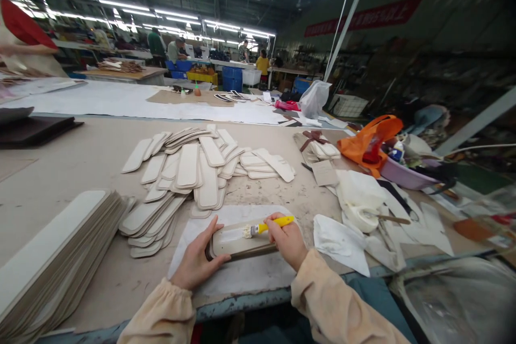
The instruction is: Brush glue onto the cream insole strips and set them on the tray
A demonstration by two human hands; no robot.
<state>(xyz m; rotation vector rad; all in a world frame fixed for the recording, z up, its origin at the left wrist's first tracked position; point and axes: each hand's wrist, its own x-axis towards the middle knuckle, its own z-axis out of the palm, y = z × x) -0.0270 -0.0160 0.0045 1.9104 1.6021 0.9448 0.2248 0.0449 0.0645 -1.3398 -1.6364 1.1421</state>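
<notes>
My right hand (289, 241) is closed around the yellow handle of a paintbrush (264, 226). Its pale bristles touch the top of a stack of rounded-end strips (226, 248), where a whitish wet-looking smear shows. At the stack's left end, my left hand (196, 259) steadies it, thumb along the near edge and fingers at the far corner. White paper (242, 281) lies under the stack. Just beyond is a loose heap of cream strips (187, 165), some overlapping the paper's far side.
A tall row of long strips (52, 250) leans at the left. To the right are a white tub (360, 217) with a stick across it, crumpled white cloth (341, 239), an orange bag (368, 145) and a lilac basin (407, 173). People work farther back.
</notes>
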